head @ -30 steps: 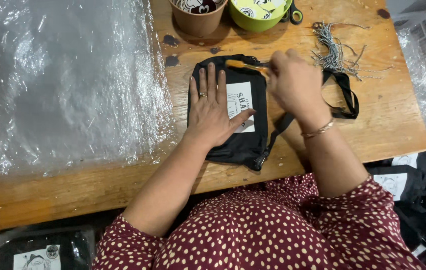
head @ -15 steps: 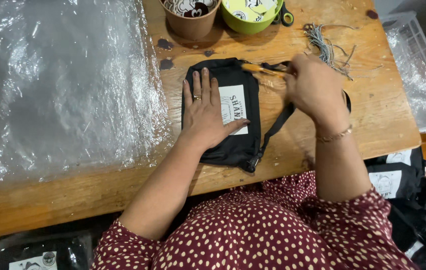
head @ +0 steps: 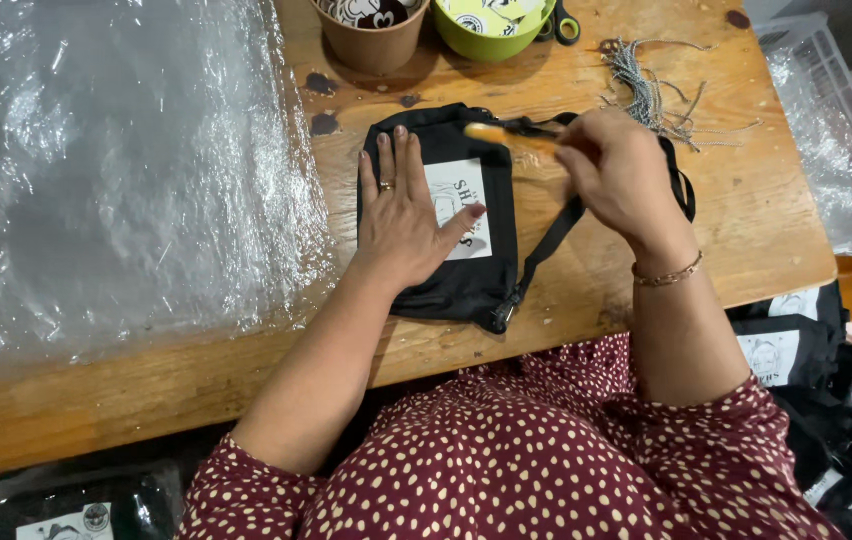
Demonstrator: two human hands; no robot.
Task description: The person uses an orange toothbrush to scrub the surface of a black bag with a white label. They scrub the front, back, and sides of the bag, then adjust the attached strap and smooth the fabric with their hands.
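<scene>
A black pouch bag [head: 476, 275] with a white printed label lies flat on the wooden table [head: 586, 70]. My left hand [head: 404, 212] presses flat on it, fingers spread, thumb on the label. My right hand [head: 618, 172] hovers over the bag's upper right corner, closed around a small tool with an orange handle [head: 494, 133] that points left along the bag's top edge. The bag's black strap [head: 554, 240] runs from under my right hand down to a buckle at the bag's lower right corner.
Clear plastic wrap [head: 116, 170] covers the table's left half. A brown cup [head: 374, 30], a green bowl [head: 491, 30] and scissors [head: 558, 22] stand at the far edge. Grey strings [head: 646, 90] lie at the right. More black bags [head: 796, 340] are piled lower right.
The view has shifted slightly. My right hand has stayed at the bag's top edge with the orange tool, moving a little. My left hand keeps pressing the bag.
</scene>
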